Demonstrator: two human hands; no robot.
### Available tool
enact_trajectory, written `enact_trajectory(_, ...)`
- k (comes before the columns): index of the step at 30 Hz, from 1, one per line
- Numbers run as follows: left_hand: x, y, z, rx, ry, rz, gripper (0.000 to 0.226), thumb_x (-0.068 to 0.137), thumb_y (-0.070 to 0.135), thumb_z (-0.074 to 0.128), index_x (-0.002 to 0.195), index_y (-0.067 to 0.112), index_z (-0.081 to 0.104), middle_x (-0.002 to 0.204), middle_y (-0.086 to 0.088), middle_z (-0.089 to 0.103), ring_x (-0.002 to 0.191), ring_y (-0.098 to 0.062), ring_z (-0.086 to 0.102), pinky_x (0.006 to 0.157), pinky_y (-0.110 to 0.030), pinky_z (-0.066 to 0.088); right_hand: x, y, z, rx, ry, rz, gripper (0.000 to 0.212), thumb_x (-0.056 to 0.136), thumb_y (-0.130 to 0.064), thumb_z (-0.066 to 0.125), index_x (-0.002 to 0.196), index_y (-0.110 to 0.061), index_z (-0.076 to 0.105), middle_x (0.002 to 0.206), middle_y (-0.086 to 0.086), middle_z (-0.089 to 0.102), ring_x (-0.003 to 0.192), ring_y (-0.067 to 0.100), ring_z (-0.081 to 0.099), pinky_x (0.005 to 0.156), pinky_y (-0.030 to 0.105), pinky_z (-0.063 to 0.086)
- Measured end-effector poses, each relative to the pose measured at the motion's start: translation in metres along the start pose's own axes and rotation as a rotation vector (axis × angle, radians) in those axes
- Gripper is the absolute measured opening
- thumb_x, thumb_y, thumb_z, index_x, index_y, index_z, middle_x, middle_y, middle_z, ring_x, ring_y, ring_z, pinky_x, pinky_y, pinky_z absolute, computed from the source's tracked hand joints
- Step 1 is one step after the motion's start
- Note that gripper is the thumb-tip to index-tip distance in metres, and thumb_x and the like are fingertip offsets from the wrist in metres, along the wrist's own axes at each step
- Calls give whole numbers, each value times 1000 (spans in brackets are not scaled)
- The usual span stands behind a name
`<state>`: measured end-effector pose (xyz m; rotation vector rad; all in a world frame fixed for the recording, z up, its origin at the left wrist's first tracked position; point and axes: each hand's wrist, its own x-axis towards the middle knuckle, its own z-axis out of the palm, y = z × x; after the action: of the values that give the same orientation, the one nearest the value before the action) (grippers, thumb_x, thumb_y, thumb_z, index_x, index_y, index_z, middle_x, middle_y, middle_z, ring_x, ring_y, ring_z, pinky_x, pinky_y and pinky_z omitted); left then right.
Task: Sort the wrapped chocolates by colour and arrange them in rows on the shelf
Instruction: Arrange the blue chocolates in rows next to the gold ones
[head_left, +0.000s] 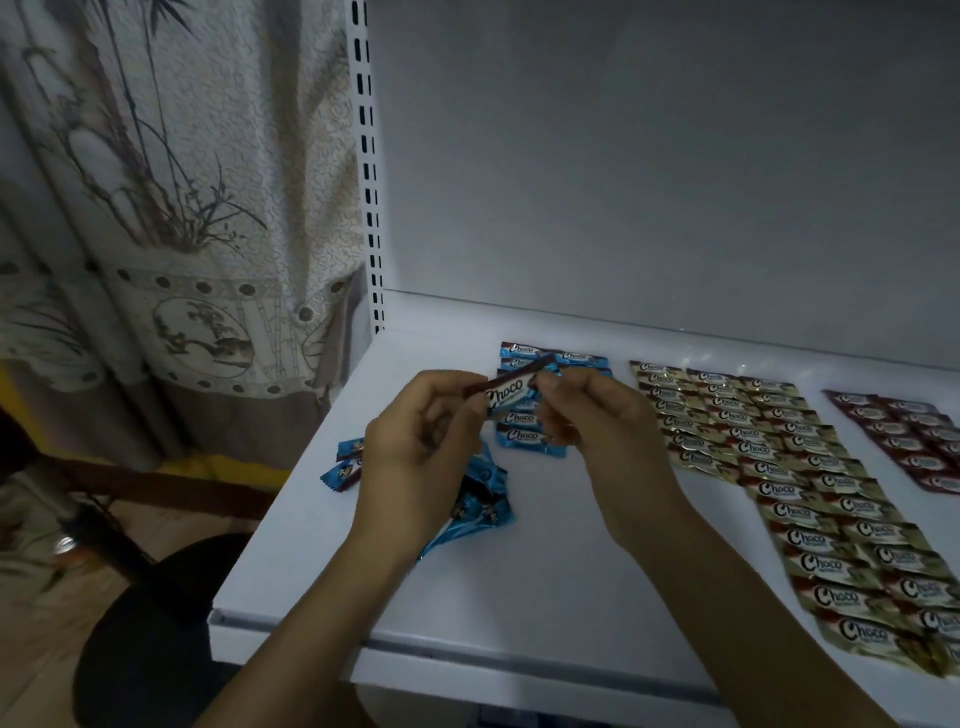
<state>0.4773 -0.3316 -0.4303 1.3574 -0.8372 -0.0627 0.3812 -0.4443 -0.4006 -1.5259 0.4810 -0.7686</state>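
1. My left hand (415, 436) pinches the left end of a blue Choco bar (506, 397), and my right hand (597, 421) pinches its right end. Both sets of fingers are curled onto the wrapper.
2. The bar is held above the shelf (467, 597). Its long axis runs left to right, with the right end tilted toward the back edge.
3. The blue rows (527, 440) lie directly beneath the bar, near the shelf's back-left corner. I judge that their front end is the placing spot and that both hands are equally near it.
4. Loose blue bars (478, 512) lie toward the front edge, beside my left wrist.
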Motion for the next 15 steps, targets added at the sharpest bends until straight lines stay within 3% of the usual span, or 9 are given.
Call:
enact_trajectory(2, -1, 4, 5, -41, 10, -32, 18, 92, 6, 58, 92, 24, 64, 76, 7, 71, 64, -4, 64, 59, -15, 50, -3, 1, -5, 45, -4, 32, 14, 89, -18, 61, 78, -13, 68, 65, -3, 62, 61, 9, 52, 62, 24, 43)
enact_trajectory(5, -4, 9, 13, -13, -20, -40, 22, 93, 5, 56, 93, 26, 63, 65, 17, 67, 56, 2, 59, 53, -11, 46, -9, 2, -11, 98, -40, 50, 8, 84, -24, 64, 84, -19, 71, 71, -2, 65, 65, 10, 56, 60, 24, 44)
enact_trajectory(7, -5, 7, 17, 41, -24, -9, 25, 94, 7, 56, 95, 31, 62, 68, 21, 67, 57, -1, 58, 51, -15, 47, -13, 4, -14, 89, -55, 49, 11, 83, -23, 65, 91, -21, 71, 74, -3, 66, 67, 10, 58, 61, 24, 47)
enact_trajectory(11, -8, 4, 22, 169, -31, 105, 20, 93, 17, 58, 99, 36, 63, 77, 23, 67, 76, -18, 64, 60, -22, 53, -19, 7, -25, 67, 9, 26, 18, 84, -13, 65, 100, -21, 67, 76, -5, 70, 66, 10, 63, 62, 25, 50)
enact_trajectory(13, -10, 3, 24, 232, -11, 147, 17, 91, 17, 60, 98, 31, 63, 78, 23, 65, 73, -18, 63, 57, -21, 51, -22, 7, -32, 55, 44, 36, 24, 85, -10, 65, 105, -23, 63, 78, -3, 72, 67, 11, 66, 64, 26, 54)
enact_trajectory(15, -12, 1, 30, 214, 2, 71, 19, 91, 12, 64, 90, 30, 60, 72, 22, 67, 67, -12, 65, 55, -25, 53, -25, 10, -38, 95, 62, 94, 23, 84, -14, 66, 105, -21, 62, 84, 1, 74, 72, 12, 69, 65, 25, 55)
